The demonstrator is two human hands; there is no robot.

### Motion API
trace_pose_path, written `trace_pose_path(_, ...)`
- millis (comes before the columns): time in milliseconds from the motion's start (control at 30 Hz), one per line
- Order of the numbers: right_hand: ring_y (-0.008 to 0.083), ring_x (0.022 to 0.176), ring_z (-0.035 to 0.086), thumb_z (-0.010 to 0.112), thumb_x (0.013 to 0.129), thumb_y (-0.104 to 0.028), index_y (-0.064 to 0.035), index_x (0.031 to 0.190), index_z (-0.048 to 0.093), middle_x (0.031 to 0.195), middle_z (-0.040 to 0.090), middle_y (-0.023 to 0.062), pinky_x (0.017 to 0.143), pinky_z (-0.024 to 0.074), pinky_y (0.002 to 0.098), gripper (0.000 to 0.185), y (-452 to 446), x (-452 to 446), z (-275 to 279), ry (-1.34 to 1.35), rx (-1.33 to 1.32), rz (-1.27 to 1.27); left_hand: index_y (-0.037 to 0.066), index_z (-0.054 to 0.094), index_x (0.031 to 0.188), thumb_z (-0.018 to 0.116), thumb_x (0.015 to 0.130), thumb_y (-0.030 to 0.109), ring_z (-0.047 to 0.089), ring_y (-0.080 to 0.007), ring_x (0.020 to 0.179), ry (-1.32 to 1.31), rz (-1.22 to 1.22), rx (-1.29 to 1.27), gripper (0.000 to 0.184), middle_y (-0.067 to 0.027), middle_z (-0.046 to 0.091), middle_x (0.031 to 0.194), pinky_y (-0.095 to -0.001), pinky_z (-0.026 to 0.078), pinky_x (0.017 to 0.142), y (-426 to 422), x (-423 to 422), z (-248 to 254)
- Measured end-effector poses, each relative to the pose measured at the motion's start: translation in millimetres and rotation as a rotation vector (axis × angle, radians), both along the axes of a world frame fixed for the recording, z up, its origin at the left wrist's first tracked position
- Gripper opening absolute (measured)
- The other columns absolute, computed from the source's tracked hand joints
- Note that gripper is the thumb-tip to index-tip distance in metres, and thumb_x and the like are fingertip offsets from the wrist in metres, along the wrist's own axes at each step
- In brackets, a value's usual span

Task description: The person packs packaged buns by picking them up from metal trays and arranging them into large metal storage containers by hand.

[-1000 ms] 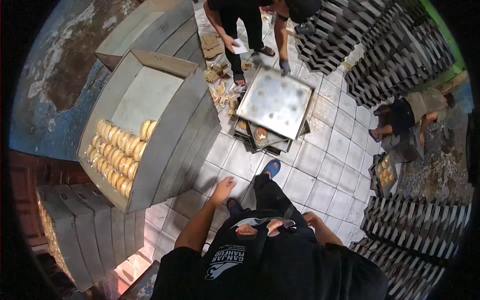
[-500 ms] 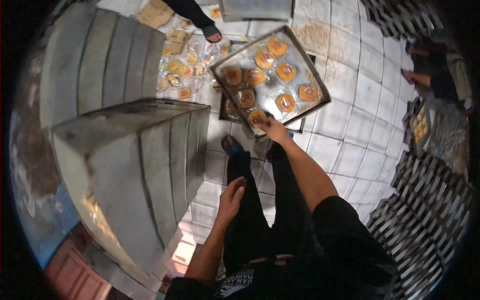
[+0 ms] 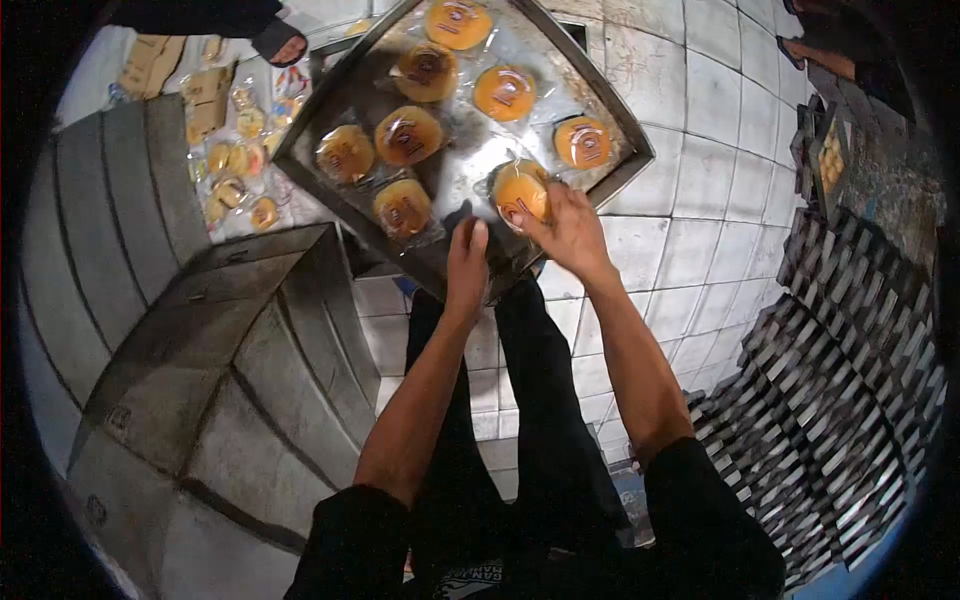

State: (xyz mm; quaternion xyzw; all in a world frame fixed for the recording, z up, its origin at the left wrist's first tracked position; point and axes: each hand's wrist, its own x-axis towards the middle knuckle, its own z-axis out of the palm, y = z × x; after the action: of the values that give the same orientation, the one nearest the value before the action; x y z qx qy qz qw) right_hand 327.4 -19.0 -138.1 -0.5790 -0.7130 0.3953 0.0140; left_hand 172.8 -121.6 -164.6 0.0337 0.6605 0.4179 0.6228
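Note:
A dark-rimmed metal tray (image 3: 610, 110) holds several round golden buns in clear plastic, each with a dark printed label. My right hand (image 3: 572, 238) is closed around one wrapped bun (image 3: 522, 190) near the tray's near right side, thumb on top. My left hand (image 3: 467, 265) is over the tray's near corner, fingers stretched forward and holding nothing that I can see. Beside it on the left lies another wrapped bun (image 3: 402, 208). Farther off is a bun (image 3: 408, 135) with more around it.
Grey metal boxes (image 3: 200, 350) stand close on my left. Wrapped breads (image 3: 238, 158) and cardboard (image 3: 207, 100) lie on the tiled floor (image 3: 715, 150) at far left, near another person's foot (image 3: 280, 45). Stacked dark trays (image 3: 830, 400) rise on the right.
My view has moved closer over the tray. My right hand has gone from the near-corner bun, no longer visible, to another bun. My left hand has come up from beside my leg.

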Motion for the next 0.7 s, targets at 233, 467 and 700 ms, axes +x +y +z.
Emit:
trace_pose_path(233,0.0217,0.113,0.062,0.073,0.094,-0.034,0.0061,0.129,0.057,0.123,0.063,0.0174,0.095,0.0498,0.0367,0.055,-30,0,-5,0.596,-0.204,-0.885,-0.002,0.059,0.13,0.051,0.106,0.037,0.058,-0.017,0.105,-0.105,-0.141,0.094,0.047,-0.011,0.062,0.116,-0.0307,0.047,0.092,62,9,8)
trace_pose_path(467,0.0191,0.108,0.058,0.052,0.105,-0.046,0.0016,0.123,0.057,0.118,0.062,0.012,0.098,0.0472,0.0357,0.051,31,16,-30,1.007,-0.128,-1.395,-0.004,0.06,0.122,0.046,0.102,0.047,0.059,-0.0434,0.111,0.3,-0.784,0.603,0.057,-0.0267,0.064,0.116,-0.0464,0.045,0.099,202,47,1)
trace_pose_path(700,0.0231,0.118,0.058,0.062,0.098,-0.046,0.0009,0.135,0.049,0.126,0.06,0.0144,0.104,0.0442,0.0363,0.061,101,23,-3,0.887,-0.274,-0.887,0.0,0.044,0.142,0.041,0.107,0.044,0.053,-0.033,0.129,0.249,-0.334,0.538,0.057,-0.0243,0.056,0.134,-0.0417,0.039,0.108,172,35,28)
